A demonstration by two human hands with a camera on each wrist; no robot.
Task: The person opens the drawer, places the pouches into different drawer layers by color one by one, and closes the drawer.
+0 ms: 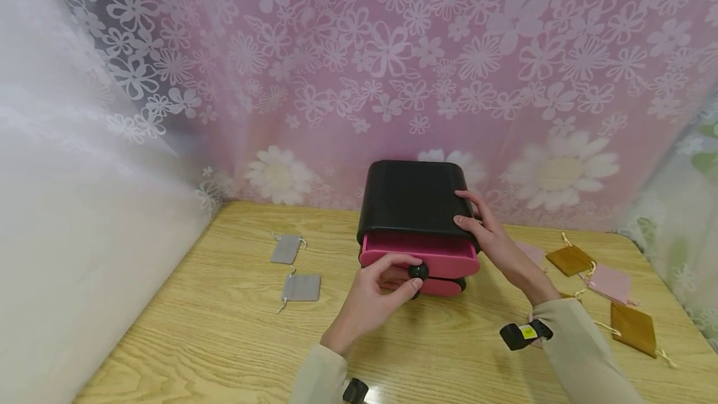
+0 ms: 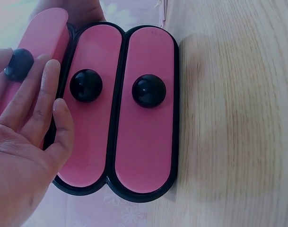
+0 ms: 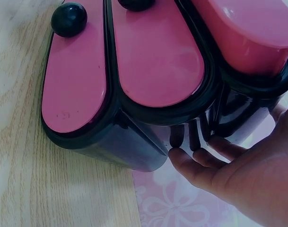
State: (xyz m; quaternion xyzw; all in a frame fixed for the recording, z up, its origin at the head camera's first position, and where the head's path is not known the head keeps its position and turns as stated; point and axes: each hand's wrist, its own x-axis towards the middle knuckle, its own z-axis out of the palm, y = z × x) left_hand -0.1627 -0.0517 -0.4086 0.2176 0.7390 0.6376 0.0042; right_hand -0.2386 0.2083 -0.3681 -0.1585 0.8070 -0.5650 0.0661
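Note:
A small black drawer cabinet (image 1: 415,195) with pink drawers stands on the table. Its top pink drawer (image 1: 449,262) is pulled partway out; the two lower drawers look closed in the left wrist view. My left hand (image 1: 373,295) pinches the round black knob (image 2: 19,65) of that top drawer between thumb and fingers, with the other fingers extended beside it. Against the cabinet's right side rests my right hand (image 1: 493,239), its thumb and a finger on the top edge. In the right wrist view its other fingertips (image 3: 181,158) touch the cabinet's glossy side.
Two grey drawstring pouches (image 1: 301,287) lie left of the cabinet. Several brown pouches (image 1: 634,328) and pink pouches (image 1: 610,282) lie on the right, some partly hidden by my right arm. A pink flowered curtain (image 1: 392,80) hangs close behind the cabinet.

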